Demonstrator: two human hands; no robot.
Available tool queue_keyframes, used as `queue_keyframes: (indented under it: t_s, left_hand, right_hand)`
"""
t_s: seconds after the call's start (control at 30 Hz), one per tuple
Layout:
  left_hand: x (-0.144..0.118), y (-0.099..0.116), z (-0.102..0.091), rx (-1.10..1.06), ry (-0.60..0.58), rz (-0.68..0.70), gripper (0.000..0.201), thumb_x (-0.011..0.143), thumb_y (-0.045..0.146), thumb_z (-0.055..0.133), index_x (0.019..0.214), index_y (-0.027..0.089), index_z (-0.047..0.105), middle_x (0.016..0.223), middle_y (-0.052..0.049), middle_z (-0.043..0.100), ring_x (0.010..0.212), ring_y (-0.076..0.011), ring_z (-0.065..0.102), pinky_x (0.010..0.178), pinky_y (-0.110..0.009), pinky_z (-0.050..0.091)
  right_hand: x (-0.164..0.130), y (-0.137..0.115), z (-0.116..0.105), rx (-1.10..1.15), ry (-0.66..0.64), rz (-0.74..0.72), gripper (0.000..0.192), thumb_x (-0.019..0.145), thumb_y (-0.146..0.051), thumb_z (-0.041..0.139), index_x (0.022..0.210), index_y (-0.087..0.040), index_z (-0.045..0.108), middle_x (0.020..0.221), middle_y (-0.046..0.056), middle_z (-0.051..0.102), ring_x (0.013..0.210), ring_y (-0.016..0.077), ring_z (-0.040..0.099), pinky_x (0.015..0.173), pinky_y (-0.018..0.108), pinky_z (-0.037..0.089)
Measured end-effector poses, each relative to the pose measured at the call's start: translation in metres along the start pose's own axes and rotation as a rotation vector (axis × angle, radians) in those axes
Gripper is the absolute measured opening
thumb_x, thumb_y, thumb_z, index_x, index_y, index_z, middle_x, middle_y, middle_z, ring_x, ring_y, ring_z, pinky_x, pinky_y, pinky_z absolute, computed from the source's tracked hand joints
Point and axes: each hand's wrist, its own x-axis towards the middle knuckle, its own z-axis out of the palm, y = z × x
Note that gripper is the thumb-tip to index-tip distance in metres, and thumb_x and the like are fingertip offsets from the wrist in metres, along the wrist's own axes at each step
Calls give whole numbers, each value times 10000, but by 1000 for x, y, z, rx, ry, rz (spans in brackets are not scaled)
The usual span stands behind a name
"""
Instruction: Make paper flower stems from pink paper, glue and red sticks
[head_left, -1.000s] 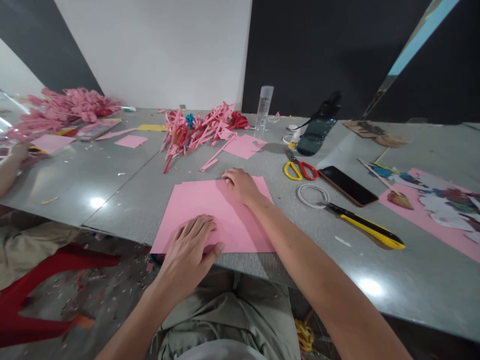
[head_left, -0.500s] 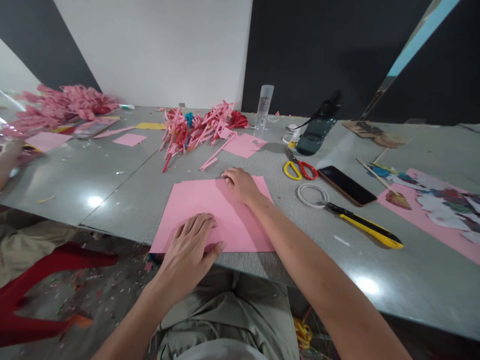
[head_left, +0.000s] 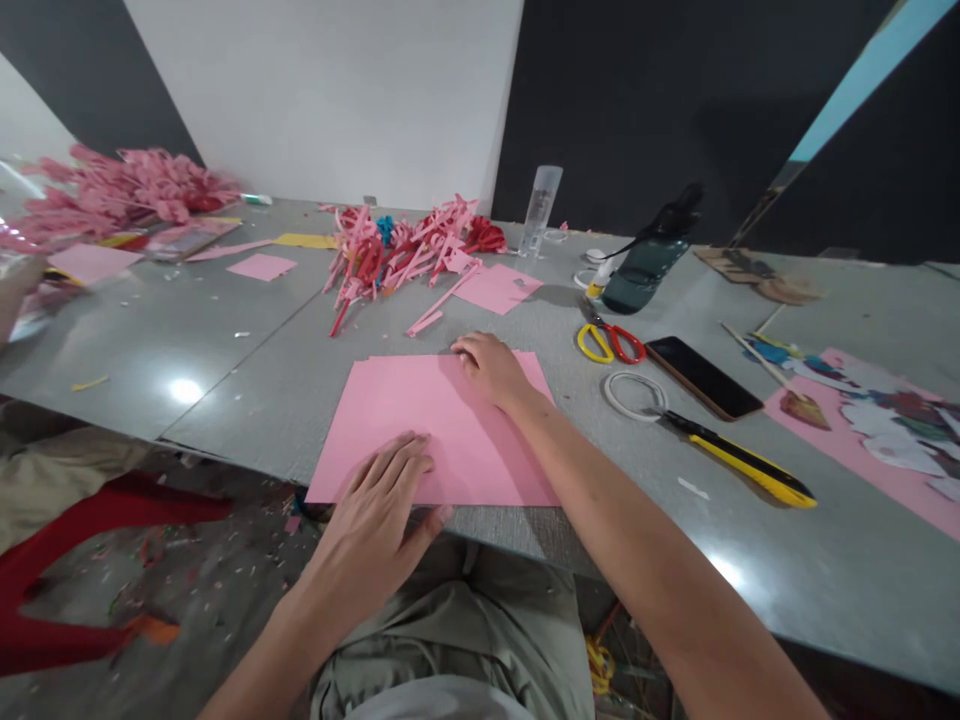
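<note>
**Both palms on the pink sheet**

My left hand (head_left: pixel 375 520) lies flat and open on the near edge of the pink paper sheet (head_left: pixel 435 430), fingers spread, gripping nothing. My right hand (head_left: pixel 491 365) presses its far edge, fingers curled down on the paper, not closed around it. The sheet sits at the near edge of the grey table (head_left: pixel 247 380). To the right lie scissors (head_left: pixel 609 340), a tape ring (head_left: pixel 628 393) and a yellow utility knife (head_left: pixel 739 460).

Grey table (head_left: pixel 225 370) carrying pink sheet (head_left: pixel 420 420) at centre; strips (head_left: pixel 405 250) lying at 12; scissors (head_left: pixel 611 340), phone (head_left: pixel 701 363), knife (head_left: pixel 739 460) lying at 3.
</note>
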Motion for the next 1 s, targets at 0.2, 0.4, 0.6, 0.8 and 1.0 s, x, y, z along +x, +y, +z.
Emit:
queue_keyframes:
  t_s: [0.2,0.4,0.6,0.8,1.0]
  left_hand:
    - [3,-3,5,114,-12,35,609,1055,409,490,1610,204,346,1646,-82,448,1543,-269,365,1227,-467,341]
    - [-16,-3,7,241,8,109,738,1044,560,461,1652,182,282,1694,-65,364,1569,-272,317,1235,-441,289]
    - [-25,-6,0,280,-2,166,703,1035,577,472,1615,191,376,1679,-51,396,1562,-282,323,1233,-436,271]
    - [-2,-2,6,278,-11,136,818,1022,650,416,1655,151,278,1689,-104,369,1566,-294,320,1238,-466,285]
    - [0,-2,12,283,25,119,844,1016,647,428,1671,154,229,1680,-123,383,1562,-305,328,1232,-473,295]
  right_hand:
    - [-1,-3,-3,-12,-5,-2,336,934,-67,509,1135,-187,750,1232,96,742,1163,249,631,1052,391,463]
    - [-1,-3,-2,-17,-7,8,322,941,-76,523,1141,-201,742,1228,96,737,1173,249,623,1038,386,464]
    - [-1,-2,0,-21,1,10,320,937,-79,522,1139,-193,742,1226,86,740,1153,250,628,1030,383,465]
    - [0,-2,0,-32,2,8,320,936,-80,517,1141,-176,743,1211,104,742,1140,255,631,1021,393,472]
    - [-1,-2,0,-33,-5,15,320,941,-87,513,1137,-194,742,1231,97,737,1149,257,626,1024,399,469]
